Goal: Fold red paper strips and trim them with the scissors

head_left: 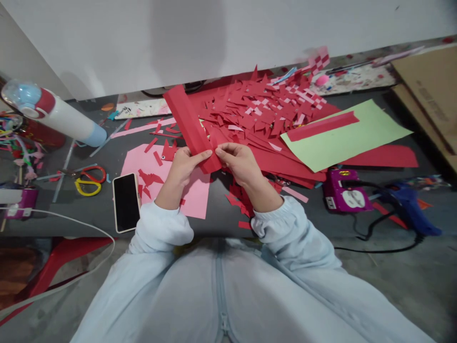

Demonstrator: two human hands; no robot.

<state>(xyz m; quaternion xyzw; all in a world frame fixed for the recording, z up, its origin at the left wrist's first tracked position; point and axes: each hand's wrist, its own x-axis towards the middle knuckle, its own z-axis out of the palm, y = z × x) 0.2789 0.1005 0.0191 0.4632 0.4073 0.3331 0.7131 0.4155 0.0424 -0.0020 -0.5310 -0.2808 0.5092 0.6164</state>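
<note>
A long folded strip of red paper (pixel 188 121) slants up to the left between my hands. My left hand (pixel 185 166) pinches its lower part, thumb on the front face. Close beside it, my right hand (pixel 238 162) is closed, with thumb and forefinger pinching the strip's lower right edge. Just behind the hands lies a heap of red paper cut-outs (pixel 232 107), some with pink-and-white checks. Under my left wrist is a pink sheet (pixel 198 200) with red scraps on it.
Scissors (pixel 89 181) with red and yellow handles and a phone (pixel 126 202) lie at left, near a white bottle (pixel 67 114). A green sheet (pixel 342 138), a purple box (pixel 346 190), a blue glue gun (pixel 410 205) and cardboard (pixel 432 90) are at right. A white panel (pixel 250 38) stands behind.
</note>
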